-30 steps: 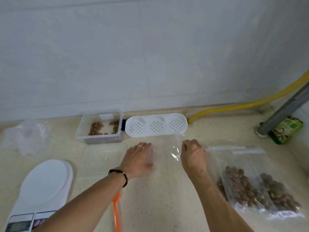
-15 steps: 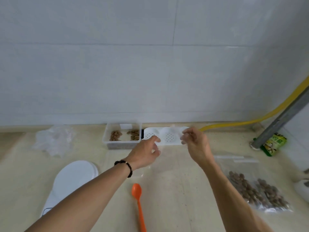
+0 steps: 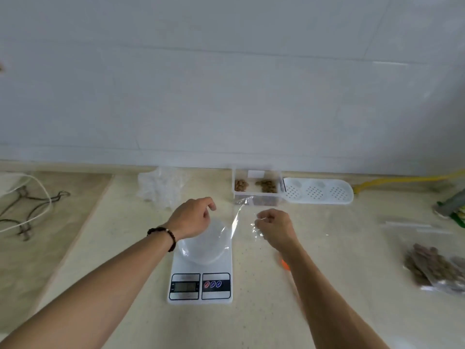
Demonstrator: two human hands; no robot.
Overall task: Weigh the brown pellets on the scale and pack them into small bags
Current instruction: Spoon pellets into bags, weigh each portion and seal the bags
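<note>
Clear bag point(image 3: 242, 222) — thin, glossy, empty — pinched by both hands over scale point(image 3: 201, 278).

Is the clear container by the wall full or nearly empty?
Nearly empty. The clear container holds only two small heaps of brown pellets on its floor, with bare floor between them.

A: Where does the view sit?
B: There is only one, worn on the head, looking forward and down along both forearms at the worktop point(image 3: 264, 311).
A: How near?
B: Close. The scale point(image 3: 201, 275) lies right below, the wall point(image 3: 226, 84) fills the upper half, and the wide lens bends the edges.
</note>
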